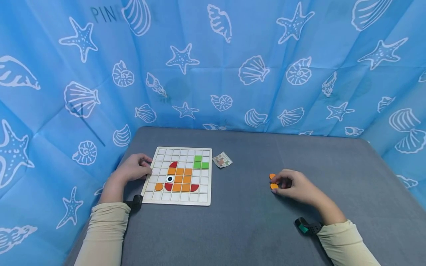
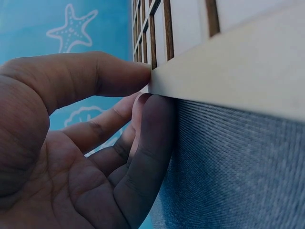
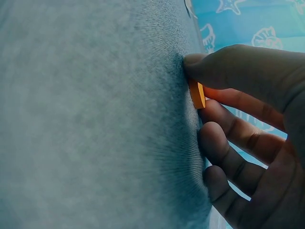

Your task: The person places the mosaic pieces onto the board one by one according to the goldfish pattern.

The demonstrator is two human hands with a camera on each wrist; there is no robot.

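Observation:
In the head view a white grid board [image 1: 203, 190] lies on the left of the table. My left hand [image 1: 134, 168] is at its left edge; in the left wrist view the thumb [image 2: 119, 76] is on the pale rim [image 2: 228, 76] with fingers beneath, pinching it. On the board, orange squares [image 1: 179, 179], red curved pieces [image 1: 194, 188], an eye piece [image 1: 169, 178], an orange disc [image 1: 159, 187] and green squares [image 1: 198, 164] form a pattern. Far to the right, my right hand [image 1: 297, 186] pinches an orange disc [image 1: 274, 186] at the tabletop. Another orange disc [image 1: 272, 176] lies just behind it.
A small picture card [image 1: 222, 160] with a grid pattern lies beside the board's right edge. The grey cloth table [image 1: 239, 225] backs onto a blue curtain [image 1: 206, 85] printed with shells and starfish. Both wrists wear dark straps with devices [image 1: 307, 226].

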